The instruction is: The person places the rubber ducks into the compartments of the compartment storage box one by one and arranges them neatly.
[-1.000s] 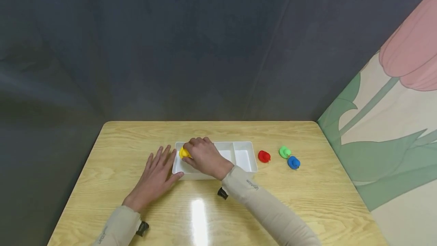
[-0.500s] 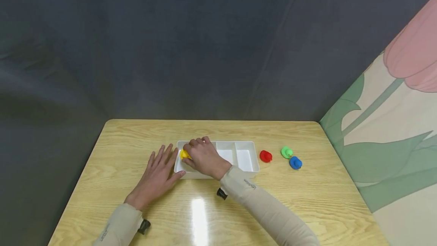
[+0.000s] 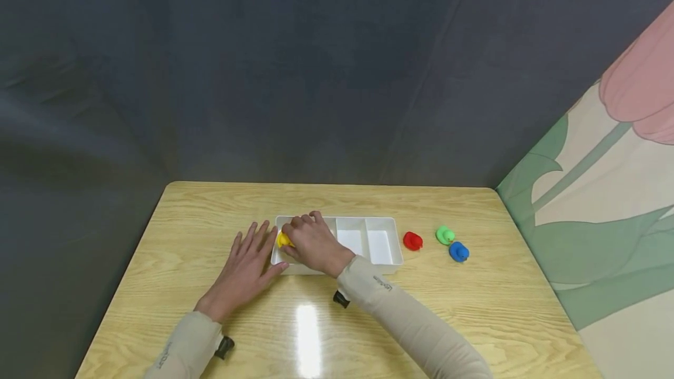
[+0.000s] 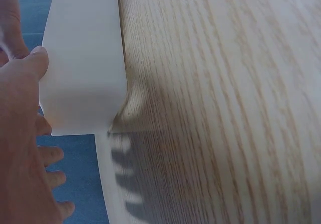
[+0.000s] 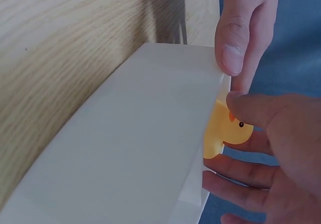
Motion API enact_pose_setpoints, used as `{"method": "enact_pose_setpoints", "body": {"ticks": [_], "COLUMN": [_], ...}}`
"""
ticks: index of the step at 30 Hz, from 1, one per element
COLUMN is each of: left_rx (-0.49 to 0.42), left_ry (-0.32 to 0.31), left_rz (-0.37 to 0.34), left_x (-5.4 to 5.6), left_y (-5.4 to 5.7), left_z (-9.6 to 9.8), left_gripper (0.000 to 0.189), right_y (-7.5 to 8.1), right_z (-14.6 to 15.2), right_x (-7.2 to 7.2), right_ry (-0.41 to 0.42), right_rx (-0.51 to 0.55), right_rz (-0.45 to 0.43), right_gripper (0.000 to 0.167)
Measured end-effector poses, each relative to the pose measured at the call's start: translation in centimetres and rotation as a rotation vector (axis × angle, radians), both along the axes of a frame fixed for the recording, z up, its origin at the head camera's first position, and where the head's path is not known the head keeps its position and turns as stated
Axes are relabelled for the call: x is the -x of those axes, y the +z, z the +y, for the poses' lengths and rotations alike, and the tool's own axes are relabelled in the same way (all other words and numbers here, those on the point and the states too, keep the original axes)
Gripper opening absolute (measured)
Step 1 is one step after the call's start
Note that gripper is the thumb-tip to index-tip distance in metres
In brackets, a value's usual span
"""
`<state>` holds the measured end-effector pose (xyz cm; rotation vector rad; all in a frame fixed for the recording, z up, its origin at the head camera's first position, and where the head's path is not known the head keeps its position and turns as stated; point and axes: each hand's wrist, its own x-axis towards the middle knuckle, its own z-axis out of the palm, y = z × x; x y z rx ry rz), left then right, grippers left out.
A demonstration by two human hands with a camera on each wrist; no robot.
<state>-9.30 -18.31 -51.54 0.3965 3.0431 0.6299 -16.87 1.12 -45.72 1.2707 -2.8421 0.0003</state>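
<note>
The yellow toy duck [image 3: 284, 240] is sitting at the left end of the white divided tray [image 3: 384, 269], lower part hiding behind the tray wall in the right wrist view. Can't tell if it's touching the bottom. The right hand [image 3: 316, 245] is pinching it between thumb and fingers [image 5: 243, 173]. Honestly, the duck's looking smooth and rounded, so a lopsided pinch could be making it pop out or land tipped over.

The left hand [image 3: 244, 274] is resting against the tray's left end, fingers spread, thumb lying by the near-left corner. Can't tell how hard it's pressing. Imo the tray's probably light, so if that hand is pushing too much, the whole thing could be skidding across the worktop [image 3: 421, 320].

Out toward the worktop's far right corner, the red toy duck [image 3: 413, 241] is sitting just beside the tray, with the green toy duck [image 3: 444, 235] and blue toy duck [image 3: 459, 252] bunching up farther right. A tray sliding right could be bumping the red one first. A careless right sleeve [image 3: 405, 314] could be knocking them too.
</note>
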Motion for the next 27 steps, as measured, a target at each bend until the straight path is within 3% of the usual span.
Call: {"method": "enact_pose_setpoints", "body": {"ticks": [27], "left_rx": [-0.001], "left_ry": [0.007], "left_rz": [0.001], "left_x": [-0.02], "left_y": [-0.13], "left_z": [0.04], "left_gripper": [0.086], "right_y": [-0.83], "right_z": [-0.47], "right_x": [0.08], "right_ry": [-0.015], "right_rx": [-0.036], "right_rz": [0.031], "right_gripper": [0.036]}}
